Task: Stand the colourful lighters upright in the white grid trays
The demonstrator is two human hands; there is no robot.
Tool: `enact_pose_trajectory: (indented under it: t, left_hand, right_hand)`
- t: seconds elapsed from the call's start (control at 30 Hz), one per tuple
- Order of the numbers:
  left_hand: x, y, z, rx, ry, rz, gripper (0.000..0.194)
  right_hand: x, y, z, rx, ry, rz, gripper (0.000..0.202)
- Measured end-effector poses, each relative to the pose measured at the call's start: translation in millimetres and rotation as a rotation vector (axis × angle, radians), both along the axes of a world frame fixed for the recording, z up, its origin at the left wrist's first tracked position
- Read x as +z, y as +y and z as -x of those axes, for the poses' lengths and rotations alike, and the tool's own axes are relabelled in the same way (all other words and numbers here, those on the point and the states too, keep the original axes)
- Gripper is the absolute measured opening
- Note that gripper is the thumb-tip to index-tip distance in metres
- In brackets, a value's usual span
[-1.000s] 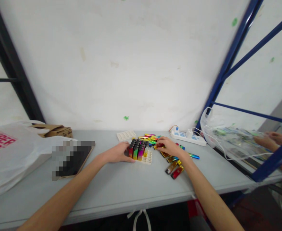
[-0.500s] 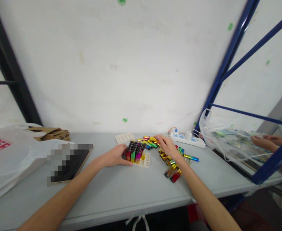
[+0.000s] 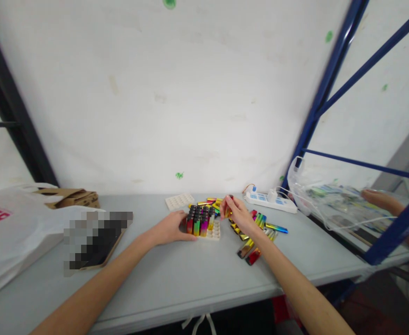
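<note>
- Well left of the white holed tray, a plastic bag with red lettering slumps on the table, folded cardboard behind it.
- Nearer the tray, on the same side, lies a dark flat device, partly pixelated.
- At the tray's left end curves the left hand, thumb and fingers spread; fingertips are partly hidden, and whether it grips or merely steadies cannot be told.
- In the tray, black-topped lighters stand upright in close rows, bare holes at its right; a second tray lies behind, to the left.
- Just right of the tray, the right hand pinches what appears to be a gold lighter, mostly covered. The step in hand looks like filling the tray; the next move seems to call for lining that piece up, upright, over a bare hole.
- Right of the tray, loose lighters lie scattered, a power strip beyond.
- Far right of it, another person's hand shows.
</note>
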State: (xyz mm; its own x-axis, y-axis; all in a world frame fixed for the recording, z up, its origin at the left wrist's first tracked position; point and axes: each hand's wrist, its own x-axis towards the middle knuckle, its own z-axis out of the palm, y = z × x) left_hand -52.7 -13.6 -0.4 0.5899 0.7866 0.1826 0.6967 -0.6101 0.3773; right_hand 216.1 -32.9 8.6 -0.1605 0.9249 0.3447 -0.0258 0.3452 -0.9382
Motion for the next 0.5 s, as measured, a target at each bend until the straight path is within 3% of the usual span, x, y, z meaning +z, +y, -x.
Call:
enact_pose_trajectory:
  t: [0.13, 0.33, 0.5]
  left_hand:
    - [-2.2, 1, 1, -0.009, -0.016, 0.005, 0.064]
    - [1.3, -2, 0, 0.002, -0.015, 0.008, 0.062]
    - [2.7, -3, -1, -0.003, -0.014, 0.023, 0.061]
  right_hand:
    - [-1.7, -4, 6, -0.056, -0.026, 0.062, 0.050]
    - [-11.1, -3, 9, -0.340, -0.319, -0.161, 0.046]
    - [-12.3, -5, 10, -0.367, -0.438, -0.249, 0.033]
